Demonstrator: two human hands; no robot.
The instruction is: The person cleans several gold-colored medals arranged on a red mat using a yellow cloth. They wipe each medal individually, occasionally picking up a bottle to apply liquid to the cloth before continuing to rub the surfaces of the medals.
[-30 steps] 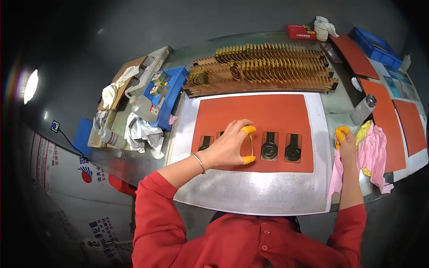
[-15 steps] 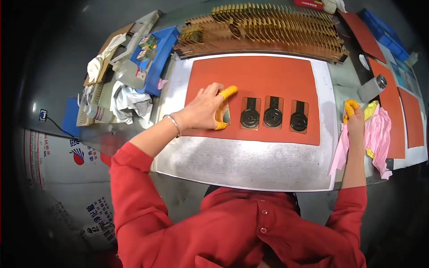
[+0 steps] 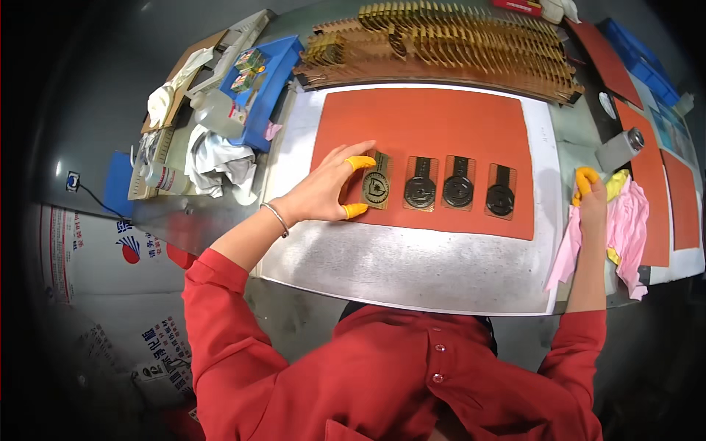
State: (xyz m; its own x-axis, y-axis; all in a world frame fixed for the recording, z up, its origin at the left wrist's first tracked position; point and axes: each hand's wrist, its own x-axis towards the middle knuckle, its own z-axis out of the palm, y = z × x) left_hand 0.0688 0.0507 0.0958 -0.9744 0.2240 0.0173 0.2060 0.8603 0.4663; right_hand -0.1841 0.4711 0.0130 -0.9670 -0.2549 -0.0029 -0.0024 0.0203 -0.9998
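Note:
Four small rectangular metal plates with dark round designs lie in a row on an orange mat (image 3: pixel 423 114). My left hand (image 3: pixel 323 185), with yellow finger cots on thumb and a finger, is beside the leftmost plate (image 3: pixel 376 187). Its fingers are apart at that plate's left edge; whether they touch it I cannot tell. To the right lie a second plate (image 3: pixel 421 189), a third plate (image 3: pixel 457 189) and a fourth plate (image 3: pixel 500 197). Off the mat's right side, my right hand (image 3: pixel 593 198), also in yellow cots, is closed on a pink cloth (image 3: pixel 563 250), its fingers curled.
Behind the mat stands a rack (image 3: pixel 441 55) filled with rows of brass-coloured plates. At left are a blue tray (image 3: pixel 278 84), a translucent bottle (image 3: pixel 219 112) and white rags (image 3: pixel 217 162). A grey cylindrical bottle (image 3: pixel 619 151) leans near my right hand, beside yellow cloth (image 3: pixel 618 182).
My left hand has drawn back left off the leftmost plate, and its face now shows. My right hand stays with the pink cloth. The whole view has shifted slightly.

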